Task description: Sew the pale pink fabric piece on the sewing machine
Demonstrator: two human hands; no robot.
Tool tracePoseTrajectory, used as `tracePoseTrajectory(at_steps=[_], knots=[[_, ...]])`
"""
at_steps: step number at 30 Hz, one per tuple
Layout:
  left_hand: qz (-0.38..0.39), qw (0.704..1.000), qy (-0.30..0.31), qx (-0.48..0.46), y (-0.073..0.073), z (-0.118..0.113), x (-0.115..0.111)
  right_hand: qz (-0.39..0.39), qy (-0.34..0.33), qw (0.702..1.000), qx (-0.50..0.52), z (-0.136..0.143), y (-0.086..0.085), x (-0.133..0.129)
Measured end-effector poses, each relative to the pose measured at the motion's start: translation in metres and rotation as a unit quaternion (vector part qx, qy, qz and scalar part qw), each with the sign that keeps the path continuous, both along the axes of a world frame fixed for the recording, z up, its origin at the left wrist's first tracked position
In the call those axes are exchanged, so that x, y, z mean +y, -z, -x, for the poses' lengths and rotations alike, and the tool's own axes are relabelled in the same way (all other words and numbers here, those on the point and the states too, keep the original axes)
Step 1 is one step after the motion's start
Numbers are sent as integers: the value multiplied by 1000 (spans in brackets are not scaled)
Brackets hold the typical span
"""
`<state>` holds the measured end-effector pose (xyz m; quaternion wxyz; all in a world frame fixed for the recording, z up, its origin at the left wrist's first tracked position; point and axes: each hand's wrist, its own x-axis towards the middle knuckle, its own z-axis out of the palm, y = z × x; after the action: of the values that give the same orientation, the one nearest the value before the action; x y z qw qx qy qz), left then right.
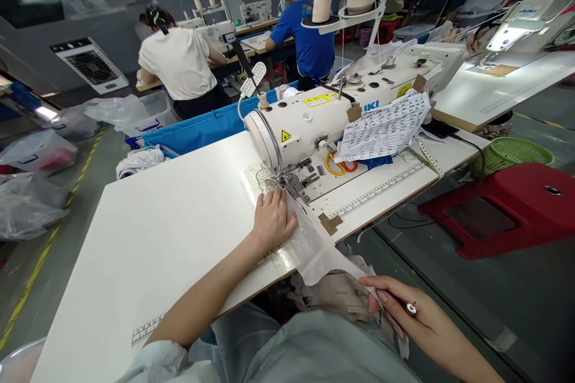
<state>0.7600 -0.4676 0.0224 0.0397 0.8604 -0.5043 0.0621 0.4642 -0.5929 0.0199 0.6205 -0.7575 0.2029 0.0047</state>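
Observation:
A white sewing machine [314, 119] stands on a white table [171, 233]. My left hand [272, 217] lies flat on a strip of sheer white fabric [314, 245], just in front of the presser foot [287, 181]. The fabric runs from the needle down over the table edge toward my lap. My right hand [406, 314], below the table edge at the right, pinches the lower end of that strip and also holds a small metal-tipped tool [410, 309].
A handwritten paper sheet [381, 128] is taped to the machine, with orange-handled scissors [336, 164] under it. A red stool [503, 206] and a green basket [516, 152] stand to the right. Two people sit at machines behind, past a blue bin [202, 128]. Plastic bags [31, 191] lie on the floor at left.

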Motion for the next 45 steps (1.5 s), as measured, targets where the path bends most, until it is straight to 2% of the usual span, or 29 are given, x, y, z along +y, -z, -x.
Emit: tracePoseTrajectory(at_steps=[10, 21, 33, 45], knots=[[29, 999, -22, -11, -1, -10, -12, -7, 6, 999, -33, 2, -2, 2], [31, 999, 7, -28, 8, -6, 1, 45, 1, 995, -88, -13, -8, 4], [15, 999, -12, -48, 11, -6, -8, 69, 0, 992, -109, -23, -13, 1], [20, 998, -13, -56, 11, -5, -9, 23, 3, 998, -58, -10, 3, 1]])
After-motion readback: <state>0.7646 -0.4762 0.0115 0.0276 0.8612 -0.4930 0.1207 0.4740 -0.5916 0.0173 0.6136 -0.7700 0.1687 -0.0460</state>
